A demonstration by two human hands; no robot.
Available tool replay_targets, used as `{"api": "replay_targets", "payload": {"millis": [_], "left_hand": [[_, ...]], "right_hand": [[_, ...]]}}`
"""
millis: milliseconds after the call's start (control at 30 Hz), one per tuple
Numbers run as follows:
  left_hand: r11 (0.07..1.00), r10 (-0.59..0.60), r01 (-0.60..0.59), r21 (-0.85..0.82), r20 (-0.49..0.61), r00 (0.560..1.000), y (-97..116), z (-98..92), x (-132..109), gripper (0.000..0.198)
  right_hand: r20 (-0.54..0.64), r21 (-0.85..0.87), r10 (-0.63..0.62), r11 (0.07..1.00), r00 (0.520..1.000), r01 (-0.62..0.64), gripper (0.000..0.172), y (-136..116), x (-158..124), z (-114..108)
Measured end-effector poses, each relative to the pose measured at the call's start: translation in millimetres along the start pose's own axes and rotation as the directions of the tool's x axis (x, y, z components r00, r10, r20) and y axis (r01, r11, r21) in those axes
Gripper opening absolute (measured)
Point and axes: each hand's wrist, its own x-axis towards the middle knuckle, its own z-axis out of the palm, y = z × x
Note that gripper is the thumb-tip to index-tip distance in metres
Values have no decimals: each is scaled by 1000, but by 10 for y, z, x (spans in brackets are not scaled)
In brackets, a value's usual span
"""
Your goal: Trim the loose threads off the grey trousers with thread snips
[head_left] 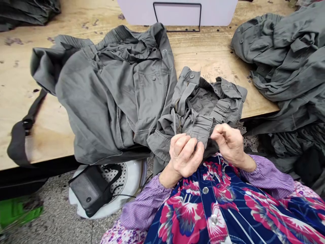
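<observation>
Grey trousers (200,101) lie in folds at the table's front edge, with the gathered elastic waistband, a metal zip and a button showing. My left hand (186,154) is closed on the near part of that waistband. Just right of it, my right hand (228,142) is pinched beside the waistband's edge. Whatever its fingertips hold, perhaps a thread, is too small to make out. To the left, a larger grey garment (111,91) with a flap pocket and elastic waist spreads across the table and hangs over its edge.
More grey garments are heaped on the right (291,57) and at the far left corner (25,12) of the wooden table (203,47). A pale board with a black wire frame (177,13) stands behind. Below are a white stool (132,183) with a black mesh bag (90,189).
</observation>
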Motion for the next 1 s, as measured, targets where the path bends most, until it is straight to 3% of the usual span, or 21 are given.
{"api": "replay_targets", "payload": {"millis": [67, 167, 300, 433, 667, 867, 1000], "left_hand": [[1000, -23, 23, -12, -2, 1000, 2, -1, 4, 15], [998, -52, 51, -23, -26, 998, 10, 1, 3, 16], [999, -54, 54, -5, -35, 998, 36, 17, 14, 17], [999, -39, 39, 28, -2, 999, 56, 31, 25, 17], [1000, -8, 7, -29, -50, 999, 46, 54, -30, 14], [1000, 11, -12, -26, -63, 998, 50, 64, -45, 13], [1000, 7, -8, -29, -49, 999, 46, 46, -46, 18]], "right_hand": [[1, 90, 111, 990, 994, -111, 22, 26, -57, -67], [84, 69, 146, 986, 986, -152, 32, 72, -170, -160], [130, -173, 48, 985, 990, -25, 15, 71, -228, -200], [132, -269, -61, 958, 989, 95, 9, 47, -180, -166], [116, -216, -67, 972, 991, 91, 8, 10, -170, -232], [244, -307, -85, 938, 966, 161, 9, -18, -195, -266], [236, -289, -66, 948, 970, 135, 8, -28, -148, -267]]}}
